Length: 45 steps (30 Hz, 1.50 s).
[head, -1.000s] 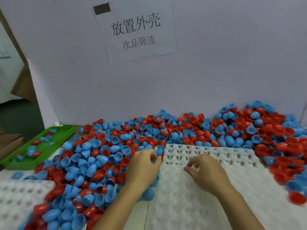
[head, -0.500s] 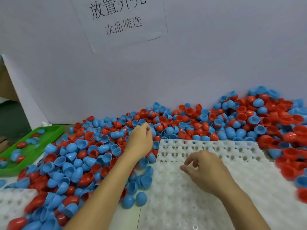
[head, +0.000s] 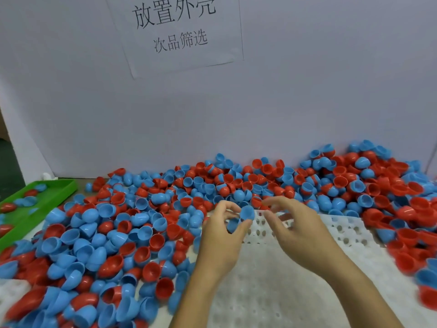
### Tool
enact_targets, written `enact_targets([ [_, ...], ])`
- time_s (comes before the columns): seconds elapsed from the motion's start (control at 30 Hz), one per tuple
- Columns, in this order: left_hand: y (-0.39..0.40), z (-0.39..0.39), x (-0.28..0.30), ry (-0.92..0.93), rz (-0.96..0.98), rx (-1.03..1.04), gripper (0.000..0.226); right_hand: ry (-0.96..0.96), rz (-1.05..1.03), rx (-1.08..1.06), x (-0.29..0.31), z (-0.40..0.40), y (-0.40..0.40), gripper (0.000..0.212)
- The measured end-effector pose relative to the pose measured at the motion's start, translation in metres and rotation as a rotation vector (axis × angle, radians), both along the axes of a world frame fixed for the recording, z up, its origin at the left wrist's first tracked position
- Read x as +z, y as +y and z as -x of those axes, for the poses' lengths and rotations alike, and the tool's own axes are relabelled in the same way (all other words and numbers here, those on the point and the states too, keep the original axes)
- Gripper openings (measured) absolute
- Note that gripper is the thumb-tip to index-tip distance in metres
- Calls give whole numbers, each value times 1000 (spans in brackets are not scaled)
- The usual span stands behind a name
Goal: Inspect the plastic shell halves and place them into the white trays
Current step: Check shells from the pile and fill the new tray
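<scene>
Two blue shell halves [head: 238,218] are sitting pinched in my left hand [head: 221,242] over the dimpled white tray's [head: 272,280] far edge; my right hand [head: 298,233] is hovering released, glossy shells crowding both sides.

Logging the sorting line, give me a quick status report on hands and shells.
Left hand holding blue shell halves in its fingers. Right hand open, empty, beside them. Both above the white tray, its holes unfilled. Loose shell pile crowds the tray's edges.
</scene>
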<state>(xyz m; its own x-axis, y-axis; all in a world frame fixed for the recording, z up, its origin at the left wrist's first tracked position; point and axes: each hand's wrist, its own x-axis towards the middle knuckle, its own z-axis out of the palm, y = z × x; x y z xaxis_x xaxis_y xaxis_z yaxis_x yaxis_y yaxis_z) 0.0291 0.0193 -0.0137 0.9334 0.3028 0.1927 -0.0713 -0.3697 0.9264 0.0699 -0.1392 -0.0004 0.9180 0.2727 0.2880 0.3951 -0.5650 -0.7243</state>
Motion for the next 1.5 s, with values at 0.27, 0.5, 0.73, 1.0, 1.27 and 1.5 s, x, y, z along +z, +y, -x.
enact_targets([
  [0.27, 1, -7, -4, -49, 108, -183, 37, 159, -208, 96, -4, -5, 14, 20],
  [0.5, 2, -10, -9, -12, 547, -166, 23, 286, -369, 225, 7, -5, 6, 19],
  [0.73, -3, -5, 2, 112, 441, -210, 26, 190, -153, 183, 4, -5, 7, 30],
  [1.0, 81, -14, 42, 292, -599, 142, 65, 171, -204, -29, 4, -13, -4, 8],
  [1.27, 118, -40, 3, 912, -907, 32, 98, 184, -128, -20, 1, -13, -2, 9],
  [1.5, 118, -41, -5, 683, -860, 160, 57, 175, -27, -10, 2, -13, -3, 16],
])
